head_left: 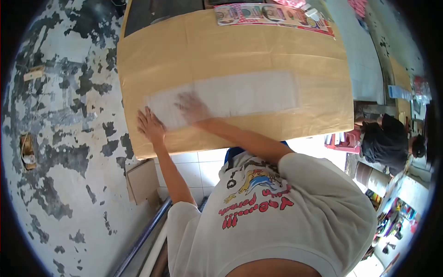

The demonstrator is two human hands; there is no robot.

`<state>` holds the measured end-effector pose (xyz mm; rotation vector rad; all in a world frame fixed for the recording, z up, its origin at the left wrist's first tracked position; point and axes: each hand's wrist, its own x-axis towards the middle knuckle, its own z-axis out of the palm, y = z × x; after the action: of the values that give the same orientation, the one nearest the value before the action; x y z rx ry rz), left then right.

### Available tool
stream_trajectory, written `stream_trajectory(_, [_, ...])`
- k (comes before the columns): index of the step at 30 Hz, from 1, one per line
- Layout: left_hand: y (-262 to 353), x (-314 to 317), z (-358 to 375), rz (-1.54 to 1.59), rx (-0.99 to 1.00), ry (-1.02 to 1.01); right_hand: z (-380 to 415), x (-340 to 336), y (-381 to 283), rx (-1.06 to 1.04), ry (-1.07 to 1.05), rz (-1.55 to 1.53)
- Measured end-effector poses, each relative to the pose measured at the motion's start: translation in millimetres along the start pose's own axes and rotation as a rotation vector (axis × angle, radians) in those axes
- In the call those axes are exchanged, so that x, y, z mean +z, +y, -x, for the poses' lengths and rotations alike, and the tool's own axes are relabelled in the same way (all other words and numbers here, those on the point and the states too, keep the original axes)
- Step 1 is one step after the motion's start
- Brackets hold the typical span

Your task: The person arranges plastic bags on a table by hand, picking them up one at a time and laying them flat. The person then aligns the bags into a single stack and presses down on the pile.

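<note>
A long whitish, see-through sheet (pixel 249 94) lies slightly slanted across a table covered in tan wrapping paper (pixel 230 51). At the sheet's left end, my left hand (pixel 151 127) rests with its fingers spread, partly over the sheet's edge and partly over the tan paper. My right hand (pixel 194 108) reaches across from the right, palm down over the left part of the sheet. Motion blurs it, but its fingers show stretched out and apart. Neither hand grips anything.
Printed colourful sheets (pixel 272 16) lie along the table's far edge. A peeling wall (pixel 69 115) stands close on the left. Below it lean a cardboard piece (pixel 142 181) and long poles (pixel 145 235). A person in dark clothes (pixel 387 145) sits at right, near a red crate (pixel 344 141).
</note>
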<state>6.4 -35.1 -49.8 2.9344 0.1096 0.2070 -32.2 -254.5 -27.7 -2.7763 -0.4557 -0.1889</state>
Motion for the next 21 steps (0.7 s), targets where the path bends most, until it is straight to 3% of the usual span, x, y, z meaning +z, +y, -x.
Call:
stream_trajectory(1, [-1.1,-0.7,1.8,-0.015,0.008,0.013,23.9,-20.2,20.5,0.014,-0.022,0.019])
stream_trajectory(2, [-2.9,-1.9,1.9,-0.029,0.015,0.030,43.9,-13.7,48.6,0.125,0.099,-0.117])
stream_trajectory(3, [-9.1,-1.3,0.5,-0.006,0.018,0.056,73.7,-30.6,84.8,0.106,0.087,-0.021])
stream_trajectory(6, [-14.6,-0.2,-2.8,0.059,0.032,0.105,164.4,-89.0,198.1,0.414,0.168,0.213])
stream_trajectory(10, [-22.8,-9.3,-5.6,0.076,0.104,0.111,226.0,-132.7,244.5,0.747,0.202,0.299])
stream_trajectory(14, [-30.0,-0.2,-16.9,-0.032,0.161,0.186,259.1,-139.2,277.3,0.780,0.260,0.282])
stream_trajectory(17, [69.2,-21.5,2.4,-0.249,0.083,0.383,259.3,-140.3,274.4,0.796,0.254,0.294])
stream_trajectory(18, [93.6,-5.0,5.7,0.198,0.391,0.330,258.9,-139.9,275.2,0.805,0.253,0.294])
stream_trajectory(19, [157.4,16.1,29.2,0.195,0.414,0.490,258.4,-139.9,275.7,0.808,0.248,0.293])
stream_trajectory(21, [270.0,9.3,87.9,0.213,0.774,0.032,255.0,-142.5,274.6,0.804,0.260,0.282])
